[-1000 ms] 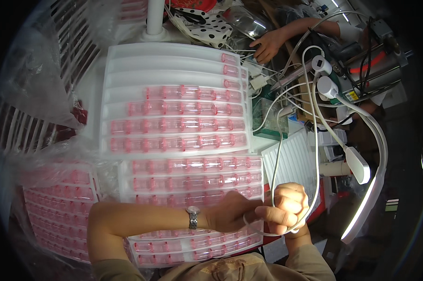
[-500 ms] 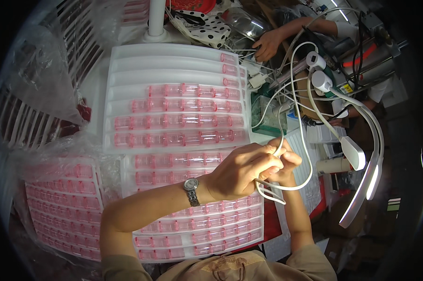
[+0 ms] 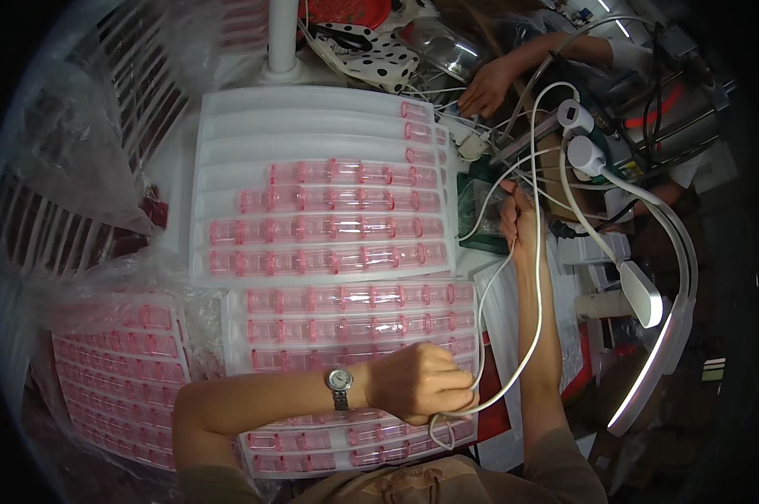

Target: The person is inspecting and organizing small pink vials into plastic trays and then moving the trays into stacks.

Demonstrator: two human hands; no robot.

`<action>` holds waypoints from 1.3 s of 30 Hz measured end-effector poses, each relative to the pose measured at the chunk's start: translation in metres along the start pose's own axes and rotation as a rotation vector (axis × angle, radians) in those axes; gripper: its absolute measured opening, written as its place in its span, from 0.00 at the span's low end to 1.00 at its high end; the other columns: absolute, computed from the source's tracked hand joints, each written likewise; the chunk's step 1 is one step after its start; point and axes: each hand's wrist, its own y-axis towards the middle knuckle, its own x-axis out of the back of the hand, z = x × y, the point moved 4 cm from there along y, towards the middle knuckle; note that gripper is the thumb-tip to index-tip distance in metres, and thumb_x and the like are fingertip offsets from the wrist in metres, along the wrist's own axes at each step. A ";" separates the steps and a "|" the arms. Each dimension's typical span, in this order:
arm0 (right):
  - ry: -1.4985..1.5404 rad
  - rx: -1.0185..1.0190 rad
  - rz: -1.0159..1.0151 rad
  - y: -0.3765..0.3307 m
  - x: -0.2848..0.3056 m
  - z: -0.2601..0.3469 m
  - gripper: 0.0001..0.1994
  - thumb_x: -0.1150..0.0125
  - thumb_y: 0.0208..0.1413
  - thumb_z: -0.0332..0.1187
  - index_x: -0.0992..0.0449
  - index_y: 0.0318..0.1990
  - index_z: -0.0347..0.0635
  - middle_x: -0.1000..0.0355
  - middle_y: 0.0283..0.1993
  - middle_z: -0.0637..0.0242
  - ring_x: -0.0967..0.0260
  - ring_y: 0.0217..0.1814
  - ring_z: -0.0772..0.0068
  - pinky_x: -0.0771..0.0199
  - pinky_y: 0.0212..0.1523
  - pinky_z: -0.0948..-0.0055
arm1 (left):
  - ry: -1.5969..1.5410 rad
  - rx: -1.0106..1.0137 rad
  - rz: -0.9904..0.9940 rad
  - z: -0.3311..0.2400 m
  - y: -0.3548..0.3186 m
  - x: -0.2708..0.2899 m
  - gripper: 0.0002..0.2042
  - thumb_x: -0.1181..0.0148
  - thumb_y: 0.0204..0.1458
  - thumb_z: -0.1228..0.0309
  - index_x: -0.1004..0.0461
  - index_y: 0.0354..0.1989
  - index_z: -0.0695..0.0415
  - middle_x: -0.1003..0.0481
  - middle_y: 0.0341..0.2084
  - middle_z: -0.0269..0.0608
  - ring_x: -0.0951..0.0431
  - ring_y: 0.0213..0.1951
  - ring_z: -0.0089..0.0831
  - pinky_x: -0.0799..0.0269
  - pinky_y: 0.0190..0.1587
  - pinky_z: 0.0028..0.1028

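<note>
Since half a second ago, the right hand (image 3: pixel 518 220) has gone up and away from the left hand (image 3: pixel 421 382), which has dropped lower, drawing out the thin white plastic-coated cable (image 3: pixel 506 390) they were handling together. The left fingers are curled tight around it, a small loop hanging below the fist; one strand runs up to the right palm, though whether those fingers grip it I cannot tell. The right hand is beside a dark green translucent box (image 3: pixel 480 242). The silver wristwatch (image 3: pixel 338 380) has dial marks too small to read. Farther off are a white ridged plastic tray (image 3: pixel 295 126) bearing rows of clear pink cylindrical pieces (image 3: pixel 358 199), and another person's hand (image 3: pixel 484 91).
</note>
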 end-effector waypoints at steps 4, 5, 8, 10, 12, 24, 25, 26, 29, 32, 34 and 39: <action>-0.271 0.185 -0.105 -0.008 0.006 0.028 0.17 0.53 0.62 0.40 0.31 0.46 0.31 0.44 0.13 0.75 0.56 0.08 0.87 0.58 0.07 0.86 | 0.033 0.228 -0.132 0.024 -0.002 0.012 0.12 0.41 0.50 0.64 0.26 0.33 0.63 0.27 0.20 0.38 0.30 0.15 0.29 0.38 0.17 0.28; -0.273 0.182 -0.112 -0.004 0.005 0.024 0.17 0.53 0.62 0.40 0.31 0.46 0.31 0.44 0.13 0.75 0.56 0.08 0.87 0.58 0.07 0.86 | 0.026 0.229 -0.131 0.028 -0.002 0.011 0.12 0.41 0.50 0.64 0.26 0.33 0.63 0.27 0.20 0.38 0.30 0.15 0.29 0.38 0.17 0.28; -0.236 0.235 -0.143 0.003 -0.008 0.017 0.16 0.60 0.64 0.37 0.31 0.45 0.32 0.43 0.12 0.73 0.54 0.08 0.83 0.58 0.08 0.83 | -0.024 0.271 -0.195 0.037 0.001 0.008 0.12 0.40 0.49 0.65 0.25 0.33 0.62 0.25 0.21 0.40 0.29 0.15 0.34 0.36 0.17 0.28; -0.256 0.220 -0.136 0.000 -0.013 0.019 0.16 0.59 0.64 0.37 0.31 0.45 0.32 0.42 0.13 0.73 0.54 0.08 0.83 0.58 0.08 0.83 | -0.022 0.285 -0.176 0.040 0.000 0.007 0.11 0.40 0.49 0.65 0.25 0.33 0.62 0.25 0.21 0.40 0.29 0.15 0.34 0.35 0.17 0.29; -0.274 0.205 -0.129 -0.001 -0.015 0.018 0.15 0.59 0.63 0.36 0.31 0.44 0.32 0.42 0.13 0.73 0.54 0.08 0.83 0.57 0.08 0.83 | -0.020 0.298 -0.156 0.040 -0.002 0.008 0.11 0.40 0.49 0.65 0.25 0.33 0.61 0.25 0.20 0.39 0.29 0.15 0.34 0.35 0.17 0.29; -0.289 0.143 -0.152 -0.020 0.010 -0.006 0.14 0.53 0.61 0.38 0.33 0.48 0.38 0.27 0.36 0.65 0.30 0.30 0.78 0.28 0.27 0.80 | -0.189 0.767 -0.802 0.151 0.041 0.091 0.09 0.53 0.57 0.71 0.28 0.33 0.62 0.24 0.20 0.41 0.24 0.22 0.30 0.30 0.26 0.25; -0.302 0.175 -0.168 -0.026 0.015 -0.011 0.15 0.52 0.61 0.38 0.34 0.51 0.41 0.27 0.37 0.65 0.30 0.33 0.79 0.28 0.31 0.79 | 0.014 0.660 -0.803 0.166 0.049 0.102 0.08 0.54 0.56 0.73 0.29 0.37 0.63 0.24 0.25 0.45 0.23 0.26 0.36 0.29 0.30 0.28; -0.334 0.248 -0.180 -0.037 0.011 -0.011 0.19 0.53 0.61 0.36 0.39 0.57 0.39 0.30 0.45 0.62 0.31 0.37 0.77 0.30 0.36 0.79 | 0.218 0.550 -0.801 0.178 0.054 0.108 0.09 0.54 0.55 0.76 0.31 0.41 0.63 0.24 0.29 0.50 0.23 0.30 0.43 0.28 0.34 0.30; -0.705 0.771 -0.084 -0.074 -0.023 -0.003 0.24 0.52 0.58 0.33 0.45 0.60 0.33 0.41 0.55 0.55 0.35 0.42 0.75 0.33 0.40 0.76 | 0.437 0.398 -0.848 0.222 0.071 0.088 0.17 0.55 0.56 0.74 0.42 0.54 0.60 0.27 0.39 0.55 0.22 0.34 0.37 0.28 0.32 0.32; -1.134 1.047 0.072 -0.077 -0.056 0.012 0.28 0.51 0.54 0.28 0.50 0.62 0.32 0.45 0.60 0.48 0.38 0.52 0.55 0.40 0.55 0.64 | 0.434 0.758 -0.136 0.251 0.081 0.045 0.29 0.51 0.49 0.76 0.52 0.60 0.63 0.32 0.46 0.64 0.30 0.47 0.55 0.34 0.48 0.42; -1.341 1.084 0.091 -0.058 -0.058 0.009 0.28 0.52 0.55 0.27 0.51 0.63 0.33 0.44 0.60 0.48 0.39 0.56 0.51 0.43 0.59 0.62 | 0.503 0.835 0.014 0.255 0.082 0.043 0.31 0.49 0.48 0.76 0.54 0.62 0.65 0.33 0.48 0.65 0.30 0.49 0.53 0.35 0.50 0.41; -1.583 1.098 0.090 -0.002 -0.052 -0.015 0.25 0.51 0.54 0.31 0.42 0.59 0.32 0.44 0.61 0.47 0.42 0.61 0.52 0.48 0.64 0.60 | 0.833 0.850 0.306 0.215 0.078 0.059 0.28 0.45 0.44 0.77 0.42 0.57 0.67 0.29 0.42 0.60 0.26 0.44 0.48 0.30 0.46 0.37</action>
